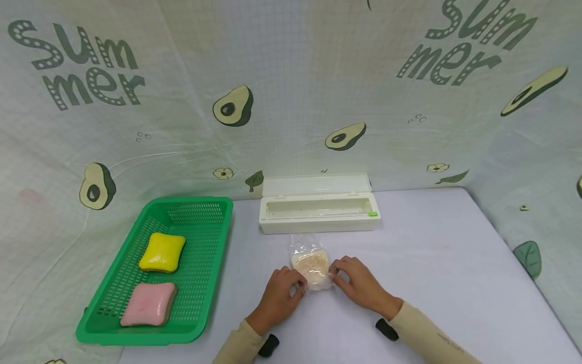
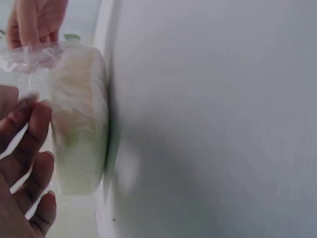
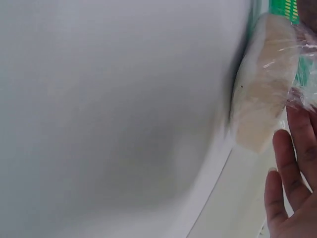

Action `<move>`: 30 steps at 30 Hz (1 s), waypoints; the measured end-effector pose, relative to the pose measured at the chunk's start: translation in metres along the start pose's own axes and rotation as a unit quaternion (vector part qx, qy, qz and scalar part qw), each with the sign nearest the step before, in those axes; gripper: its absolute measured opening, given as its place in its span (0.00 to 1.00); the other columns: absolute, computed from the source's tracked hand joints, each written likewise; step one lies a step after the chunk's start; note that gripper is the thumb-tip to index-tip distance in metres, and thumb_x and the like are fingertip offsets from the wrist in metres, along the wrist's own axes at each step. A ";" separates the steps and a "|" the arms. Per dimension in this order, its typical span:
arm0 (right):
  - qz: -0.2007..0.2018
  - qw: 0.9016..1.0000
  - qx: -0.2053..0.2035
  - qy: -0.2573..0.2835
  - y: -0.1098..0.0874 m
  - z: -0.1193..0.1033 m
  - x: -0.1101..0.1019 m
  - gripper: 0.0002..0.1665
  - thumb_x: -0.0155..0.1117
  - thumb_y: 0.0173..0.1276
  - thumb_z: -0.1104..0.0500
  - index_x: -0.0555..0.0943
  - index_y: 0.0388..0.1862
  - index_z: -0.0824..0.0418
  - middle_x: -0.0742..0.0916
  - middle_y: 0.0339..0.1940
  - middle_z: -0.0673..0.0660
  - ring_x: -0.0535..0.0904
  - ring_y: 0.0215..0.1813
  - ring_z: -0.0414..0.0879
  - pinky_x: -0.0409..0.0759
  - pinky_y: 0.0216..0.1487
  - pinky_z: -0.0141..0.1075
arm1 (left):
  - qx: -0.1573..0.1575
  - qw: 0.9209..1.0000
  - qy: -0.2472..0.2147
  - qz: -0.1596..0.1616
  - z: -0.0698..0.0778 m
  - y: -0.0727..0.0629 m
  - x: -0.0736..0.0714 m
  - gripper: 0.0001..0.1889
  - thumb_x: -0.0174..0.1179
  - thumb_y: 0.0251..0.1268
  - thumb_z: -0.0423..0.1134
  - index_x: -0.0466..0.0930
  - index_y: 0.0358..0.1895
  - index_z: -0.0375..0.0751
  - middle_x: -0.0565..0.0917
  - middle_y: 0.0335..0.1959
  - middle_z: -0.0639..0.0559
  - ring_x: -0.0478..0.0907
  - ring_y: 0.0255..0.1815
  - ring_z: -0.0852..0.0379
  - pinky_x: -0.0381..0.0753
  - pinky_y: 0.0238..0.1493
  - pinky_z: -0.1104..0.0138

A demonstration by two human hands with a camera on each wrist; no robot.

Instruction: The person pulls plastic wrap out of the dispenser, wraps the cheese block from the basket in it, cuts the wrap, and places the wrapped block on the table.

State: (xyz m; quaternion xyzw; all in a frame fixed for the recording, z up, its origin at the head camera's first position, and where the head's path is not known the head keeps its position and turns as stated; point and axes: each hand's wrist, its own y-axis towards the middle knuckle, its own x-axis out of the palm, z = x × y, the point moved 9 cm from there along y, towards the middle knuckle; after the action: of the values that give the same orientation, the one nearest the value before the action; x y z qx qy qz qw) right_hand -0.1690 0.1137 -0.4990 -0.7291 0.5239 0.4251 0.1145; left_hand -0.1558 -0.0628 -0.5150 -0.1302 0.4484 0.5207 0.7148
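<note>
A cream, cushion-shaped block [image 1: 310, 267] lies on the white table in clear plastic film [image 1: 303, 242], with loose film reaching away at its far side. My left hand [image 1: 283, 293] pinches the film between thumb and forefinger at the block's near left corner. On the right side, my right hand [image 1: 360, 283] pinches the film near the block's edge. The left wrist view shows the wrapped block [image 2: 79, 124] standing out pale beside the fingers, with film gathered along its top. In the right wrist view the other fingers [image 3: 285, 153] are spread away from the film.
Behind the block stands a long white box [image 1: 318, 225] with its lid raised and a small green piece [image 1: 373, 214] at its right end. To the left, a green basket [image 1: 206, 283] holds a yellow cushion-shaped block [image 1: 162, 253] and a pink one [image 1: 149, 304]. A patterned cloth [image 1: 282, 76] hangs behind.
</note>
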 end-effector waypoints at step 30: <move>0.066 0.958 -0.208 -0.184 -0.012 -0.054 0.008 0.27 0.77 0.65 0.56 0.84 0.63 0.59 0.85 0.66 0.57 0.83 0.62 0.52 0.81 0.59 0.47 | -0.229 0.954 -0.192 0.033 -0.027 0.002 0.002 0.01 0.62 0.72 0.29 0.81 0.42 0.36 0.87 0.23 0.54 0.78 0.24 0.65 0.73 0.29 0.71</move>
State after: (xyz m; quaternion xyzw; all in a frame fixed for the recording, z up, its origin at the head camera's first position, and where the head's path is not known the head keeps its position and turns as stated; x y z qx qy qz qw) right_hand -0.1312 0.0808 -0.4753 -0.6100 0.4405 0.6581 0.0269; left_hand -0.1713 -0.0782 -0.5307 -0.1729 0.1756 0.6481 0.7206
